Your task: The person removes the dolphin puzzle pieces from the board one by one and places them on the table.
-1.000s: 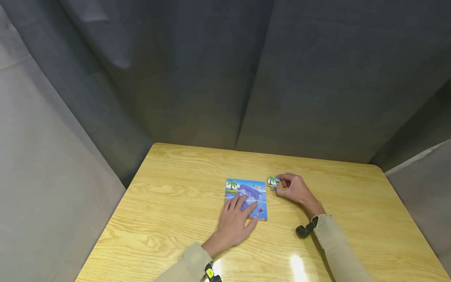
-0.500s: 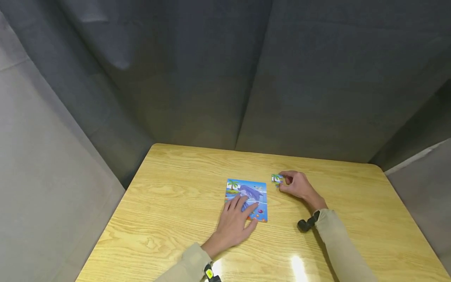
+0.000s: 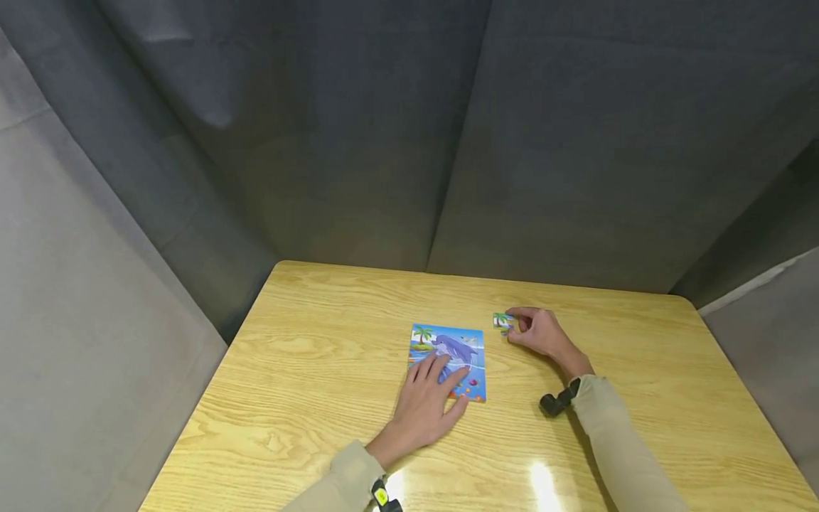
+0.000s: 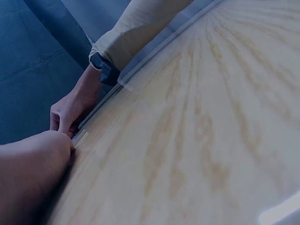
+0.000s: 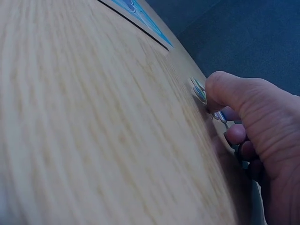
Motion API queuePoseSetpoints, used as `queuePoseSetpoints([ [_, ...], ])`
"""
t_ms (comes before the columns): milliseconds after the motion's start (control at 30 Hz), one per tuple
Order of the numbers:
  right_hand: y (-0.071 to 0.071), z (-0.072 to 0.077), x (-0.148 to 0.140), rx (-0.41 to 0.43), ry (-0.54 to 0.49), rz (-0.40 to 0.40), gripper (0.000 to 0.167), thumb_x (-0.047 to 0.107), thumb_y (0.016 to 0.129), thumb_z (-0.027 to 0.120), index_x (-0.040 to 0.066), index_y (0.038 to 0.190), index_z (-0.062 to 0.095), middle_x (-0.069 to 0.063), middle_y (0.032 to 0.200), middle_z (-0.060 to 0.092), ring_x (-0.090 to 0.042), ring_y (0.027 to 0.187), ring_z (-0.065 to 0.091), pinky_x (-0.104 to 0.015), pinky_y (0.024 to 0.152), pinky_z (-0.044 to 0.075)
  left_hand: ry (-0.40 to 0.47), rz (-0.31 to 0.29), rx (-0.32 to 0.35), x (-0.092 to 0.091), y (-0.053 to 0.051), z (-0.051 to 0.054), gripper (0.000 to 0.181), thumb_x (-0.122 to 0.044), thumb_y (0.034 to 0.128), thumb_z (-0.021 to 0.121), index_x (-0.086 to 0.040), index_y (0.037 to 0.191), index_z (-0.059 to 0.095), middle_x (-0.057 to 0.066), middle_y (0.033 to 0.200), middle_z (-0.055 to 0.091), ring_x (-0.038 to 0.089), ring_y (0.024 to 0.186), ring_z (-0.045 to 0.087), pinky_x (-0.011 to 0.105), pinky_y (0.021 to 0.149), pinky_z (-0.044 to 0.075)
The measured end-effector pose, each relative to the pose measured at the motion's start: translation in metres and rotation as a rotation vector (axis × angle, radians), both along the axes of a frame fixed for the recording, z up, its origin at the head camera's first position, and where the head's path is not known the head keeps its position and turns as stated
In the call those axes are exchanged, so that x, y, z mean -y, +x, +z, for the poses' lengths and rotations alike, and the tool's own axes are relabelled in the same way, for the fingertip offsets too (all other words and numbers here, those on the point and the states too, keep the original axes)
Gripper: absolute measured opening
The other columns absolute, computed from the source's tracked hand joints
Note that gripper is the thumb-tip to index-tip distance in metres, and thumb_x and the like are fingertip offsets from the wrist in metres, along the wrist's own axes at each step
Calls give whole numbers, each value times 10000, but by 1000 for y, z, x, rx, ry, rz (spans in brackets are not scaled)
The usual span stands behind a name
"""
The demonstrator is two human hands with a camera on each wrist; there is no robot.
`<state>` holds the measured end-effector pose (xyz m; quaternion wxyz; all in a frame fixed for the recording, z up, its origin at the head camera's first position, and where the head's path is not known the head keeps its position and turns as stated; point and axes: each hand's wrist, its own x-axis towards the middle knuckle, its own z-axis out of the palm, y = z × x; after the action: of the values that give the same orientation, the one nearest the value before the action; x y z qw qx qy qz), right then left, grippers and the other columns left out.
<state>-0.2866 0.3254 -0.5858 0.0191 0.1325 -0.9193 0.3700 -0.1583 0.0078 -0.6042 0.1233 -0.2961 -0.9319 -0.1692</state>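
Note:
A dolphin picture puzzle (image 3: pixel 475 355) with a palm tree at its upper left lies flat on the table. My left hand (image 3: pixel 424 409) rests on its lower part with fingers spread and covers some of the picture. To the right and a little farther back, a small jigsaw piece (image 3: pixel 501 321) with a palm tree on it is pinched between the thumb and fingers of my right hand (image 3: pixel 542 333). In the right wrist view the piece (image 5: pixel 199 90) sticks out past the thumb, close to the tabletop. The left wrist view shows only the edge of my left hand (image 4: pixel 37 159).
The wood-grain table (image 3: pixel 307 398) has a rounded far edge against a dark grey curtain (image 3: pixel 358 142). Light grey cloth (image 3: pixel 83 320) hangs on the left, with more cloth at the right. Each wrist wears a black camera (image 3: pixel 558 402).
My right hand has shifted slightly right and away with the jigsaw piece, which has turned a little. My left hand stays on the puzzle.

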Motion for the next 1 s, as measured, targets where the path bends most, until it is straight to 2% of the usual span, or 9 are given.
queuePoseSetpoints([
  [333,-2,1,0,6,-20,1,400,73,844,751,4,1237,723,-26,713,562,-148,602,459,-266,599,381,-4,0,-7,0,0,0,501,-521,1066,440,-345,1524,541,59,1577,436,326,1500,354,527,1168,339],
  [733,-3,4,2,-6,14,-26,409,84,842,725,-2,1240,684,-29,754,556,-156,632,465,-267,608,375,-27,-2,-5,-1,0,1,514,-538,1073,418,-349,1539,524,73,1592,424,337,1497,355,531,1162,339],
  [1000,-1,5,1,-49,15,-20,422,88,848,739,-8,1255,682,-35,748,580,-149,619,472,-264,602,387,-27,1,-9,-2,1,4,503,-527,1070,434,-348,1529,535,68,1588,432,333,1486,372,531,1156,347],
])
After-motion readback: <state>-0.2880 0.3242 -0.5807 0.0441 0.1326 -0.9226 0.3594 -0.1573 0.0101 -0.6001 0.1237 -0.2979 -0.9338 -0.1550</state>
